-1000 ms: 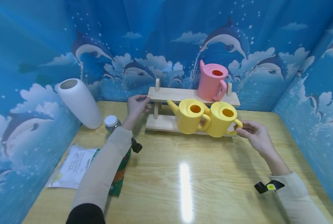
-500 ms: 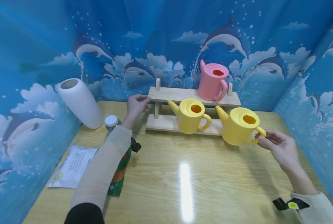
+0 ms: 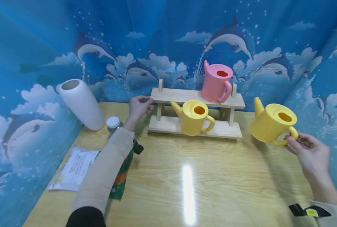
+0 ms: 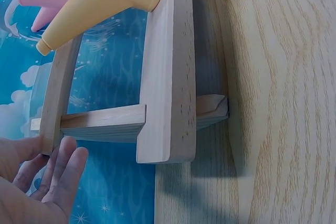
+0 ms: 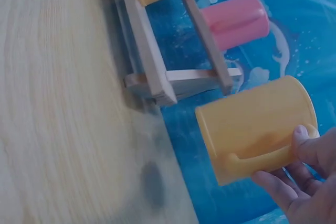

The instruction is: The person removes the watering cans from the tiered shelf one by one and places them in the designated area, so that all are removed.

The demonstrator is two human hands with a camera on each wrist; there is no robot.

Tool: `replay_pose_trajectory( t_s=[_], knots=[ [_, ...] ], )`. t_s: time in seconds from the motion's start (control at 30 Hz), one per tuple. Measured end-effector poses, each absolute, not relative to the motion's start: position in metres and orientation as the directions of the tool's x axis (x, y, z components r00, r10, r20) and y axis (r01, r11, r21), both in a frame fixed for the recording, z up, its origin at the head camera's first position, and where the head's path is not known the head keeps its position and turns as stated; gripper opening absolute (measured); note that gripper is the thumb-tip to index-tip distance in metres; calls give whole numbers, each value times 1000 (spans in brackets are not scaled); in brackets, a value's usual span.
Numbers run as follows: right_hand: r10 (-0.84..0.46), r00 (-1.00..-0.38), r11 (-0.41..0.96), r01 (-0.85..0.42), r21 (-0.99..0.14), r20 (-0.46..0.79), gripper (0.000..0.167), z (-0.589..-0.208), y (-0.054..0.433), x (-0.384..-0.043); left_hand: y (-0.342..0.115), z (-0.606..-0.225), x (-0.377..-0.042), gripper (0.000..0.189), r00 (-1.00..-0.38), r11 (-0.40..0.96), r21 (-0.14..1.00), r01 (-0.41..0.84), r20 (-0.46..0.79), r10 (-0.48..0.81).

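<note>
My right hand (image 3: 313, 151) grips the handle of a yellow watering can (image 3: 271, 123), held off the table to the right of a two-tier wooden shelf (image 3: 179, 94). In the right wrist view the thumb lies over that handle. My left hand (image 3: 138, 110) pinches the left end of the shelf's upper board, with thumb and fingers on either side of it in the left wrist view. A second yellow watering can (image 3: 192, 121) stands on the lower board, spout to the left. On the upper board, toward its right end, stands a pink watering can (image 3: 216, 83).
A white vase (image 3: 82, 104) leans at the back left. Near it stands a small jar with a white lid (image 3: 113, 122). A white packet (image 3: 76, 170) and a green patterned item (image 3: 120, 179) lie beside my left forearm. Blue dolphin curtains border the table (image 3: 214, 183).
My right hand has carried one yellow watering can off the lower board's right side, out to the right and away from the shelf. The left hand has stayed at the shelf's end.
</note>
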State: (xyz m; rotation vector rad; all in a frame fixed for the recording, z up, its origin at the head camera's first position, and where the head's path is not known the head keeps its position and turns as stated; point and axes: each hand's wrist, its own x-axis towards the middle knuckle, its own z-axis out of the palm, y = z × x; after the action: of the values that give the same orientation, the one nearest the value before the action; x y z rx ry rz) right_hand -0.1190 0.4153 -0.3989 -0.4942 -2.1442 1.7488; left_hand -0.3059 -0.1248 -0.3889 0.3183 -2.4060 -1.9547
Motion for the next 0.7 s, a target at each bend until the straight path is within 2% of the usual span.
replay_pose_trajectory(
  t_s=[0.17, 0.5, 0.7],
  knots=[
    [465, -885, -20, 8, -1000, -17, 19, -408, 419, -141, -124, -389, -306, 33, -977, 195, 970, -145, -109, -184],
    [503, -861, -29, 75, -997, -80, 16, -431, 407, -190, -125, -390, -305, 32, -981, 193, 973, -124, -92, -170],
    [518, -853, -23, 61, -998, -64, 24, -439, 400, -207, -122, -390, -305, 30, -978, 212, 969, -130, -90, -188]
  ],
)
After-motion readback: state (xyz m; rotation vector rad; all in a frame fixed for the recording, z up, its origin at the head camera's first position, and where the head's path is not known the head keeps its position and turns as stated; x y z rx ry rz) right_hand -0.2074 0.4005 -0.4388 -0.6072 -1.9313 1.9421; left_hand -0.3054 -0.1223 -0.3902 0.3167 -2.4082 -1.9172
